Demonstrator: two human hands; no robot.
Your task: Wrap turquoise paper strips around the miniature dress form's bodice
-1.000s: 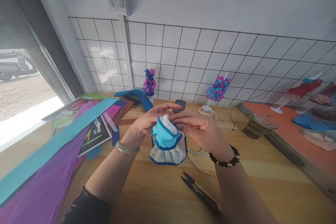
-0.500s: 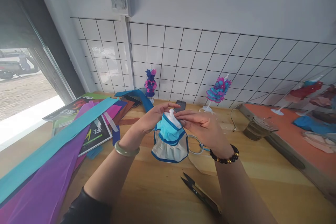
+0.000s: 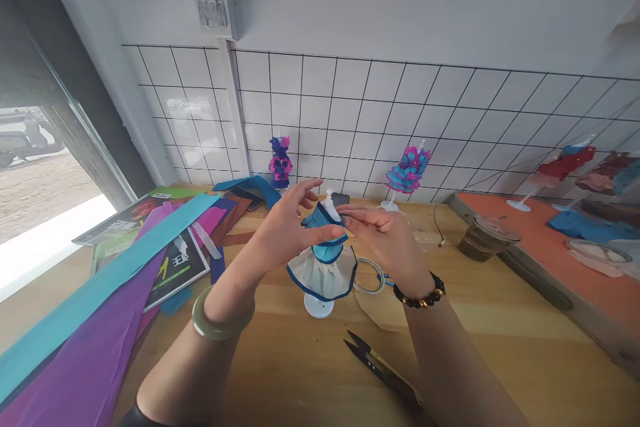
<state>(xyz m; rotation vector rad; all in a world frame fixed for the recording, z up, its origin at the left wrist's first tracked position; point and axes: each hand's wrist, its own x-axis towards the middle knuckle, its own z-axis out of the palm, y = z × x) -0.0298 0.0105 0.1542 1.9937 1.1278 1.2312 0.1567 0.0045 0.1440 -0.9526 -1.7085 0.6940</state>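
Note:
A small mannequin (image 3: 331, 205) stands on a round white base in front of me. It wears a doll dress (image 3: 325, 273) with a blue bodice and a gathered white skirt edged in dark blue. My left hand (image 3: 283, 227) is at the left of the bodice, its fingers spread and its thumb stretched across the front. At the upper right edge of the bodice, my right hand (image 3: 380, 233) pinches the blue trim between thumb and fingers. Black thread snips (image 3: 383, 368) lie on the wooden table below, and a roll of tape (image 3: 370, 277) rests beside the skirt.
Turquoise and purple fabric strips (image 3: 115, 287) cover magazines (image 3: 175, 267) at left. Two dressed mannequins, one purple (image 3: 281, 163) and one turquoise and pink (image 3: 409, 170), stand by the tiled wall. A plastic cup (image 3: 487, 238) sits near the orange surface (image 3: 500, 213) at right.
The mannequin has gone from tilted to more upright, and its base now shows. My left hand has brought its thumb round to the bodice front. My right hand keeps its pinch at the upper edge.

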